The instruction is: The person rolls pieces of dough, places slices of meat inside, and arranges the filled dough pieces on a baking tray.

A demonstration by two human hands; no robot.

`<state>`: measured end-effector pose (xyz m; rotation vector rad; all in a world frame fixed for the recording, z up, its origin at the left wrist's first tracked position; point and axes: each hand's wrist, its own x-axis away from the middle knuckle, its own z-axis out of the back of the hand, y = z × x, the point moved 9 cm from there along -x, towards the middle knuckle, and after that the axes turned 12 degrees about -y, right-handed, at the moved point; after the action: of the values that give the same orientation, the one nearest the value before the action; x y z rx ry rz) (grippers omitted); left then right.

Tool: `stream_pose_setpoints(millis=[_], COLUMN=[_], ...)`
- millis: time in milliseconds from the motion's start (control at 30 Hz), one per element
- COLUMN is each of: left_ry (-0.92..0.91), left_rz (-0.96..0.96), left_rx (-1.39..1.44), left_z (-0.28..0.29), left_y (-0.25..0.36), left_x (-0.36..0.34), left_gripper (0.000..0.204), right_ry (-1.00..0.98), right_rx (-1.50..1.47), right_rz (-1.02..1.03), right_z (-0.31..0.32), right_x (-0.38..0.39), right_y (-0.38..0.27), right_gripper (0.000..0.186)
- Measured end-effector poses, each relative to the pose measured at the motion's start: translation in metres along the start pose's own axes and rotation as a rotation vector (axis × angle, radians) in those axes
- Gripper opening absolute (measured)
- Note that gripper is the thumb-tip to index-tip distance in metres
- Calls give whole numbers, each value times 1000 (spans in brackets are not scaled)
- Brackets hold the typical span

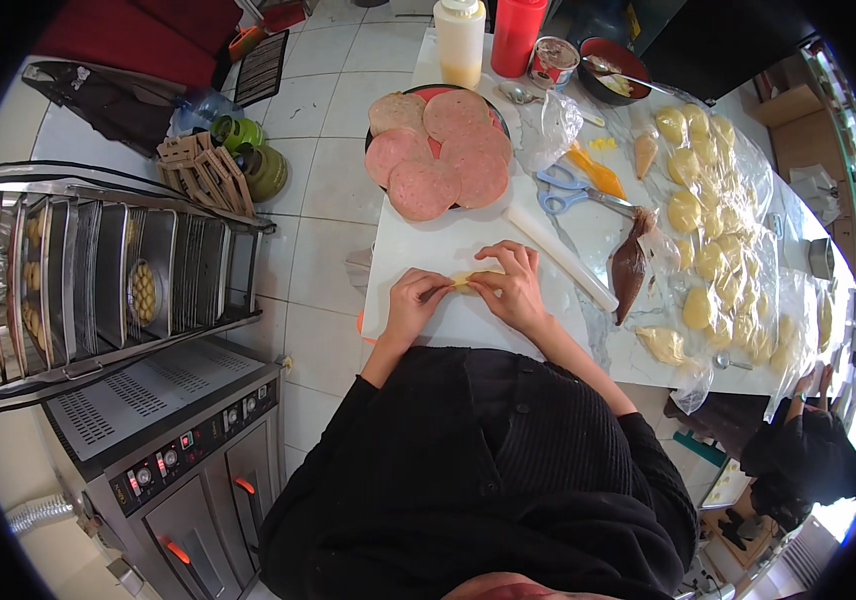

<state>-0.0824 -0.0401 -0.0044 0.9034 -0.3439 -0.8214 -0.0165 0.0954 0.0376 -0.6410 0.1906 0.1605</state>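
Note:
A small piece of pale yellow dough (pixel 463 282) is pinched between both my hands at the near part of the white worktop. My left hand (pixel 414 305) grips its left end between thumb and fingers. My right hand (pixel 510 292) pinches the other end, its upper fingers raised and curled. Most of the dough is covered by my fingertips. Beyond my hands, several round pink meat slices (pixel 423 190) overlap on a dark-rimmed plate with a red inside (pixel 435 148). A long whitish rod (pixel 560 257) lies slantwise to the right of my right hand.
Blue-handled scissors (pixel 558 190), a brown-filled piping bag (pixel 630 270) and an orange one (pixel 598 172) lie to the right. Farther right, plastic covers several dough balls (pixel 718 240). Squeeze bottles (pixel 460 45) stand behind. A tray rack (pixel 98 280) and oven (pixel 183 440) flank me left.

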Motion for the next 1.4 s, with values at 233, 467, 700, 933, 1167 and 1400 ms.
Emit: stream_pose_setpoints(millis=[233, 467, 700, 933, 1167, 1400], left_ry=[58, 41, 29, 10, 52, 51], left_rz=[-137, -56, -92, -118, -78, -200], left_rx=[-57, 47, 20, -10, 54, -62], left_z=[2, -2, -12, -16, -14, -21], left_y=[28, 25, 22, 32, 30, 35], left_x=[-10, -10, -17, -25, -23, -27], left_gripper=[22, 19, 20, 20, 20, 19], right_ry=[1, 51, -1, -14, 92, -22], right_rx=[-28, -78, 36, -28, -43, -44], right_rz=[-9, -26, 8, -14, -125, -91], right_z=[5, 18, 11, 14, 38, 22], right_x=[2, 13, 11, 8, 18, 18], right_y=[4, 14, 20, 20, 32, 36], right_gripper=[13, 11, 15, 15, 10, 13])
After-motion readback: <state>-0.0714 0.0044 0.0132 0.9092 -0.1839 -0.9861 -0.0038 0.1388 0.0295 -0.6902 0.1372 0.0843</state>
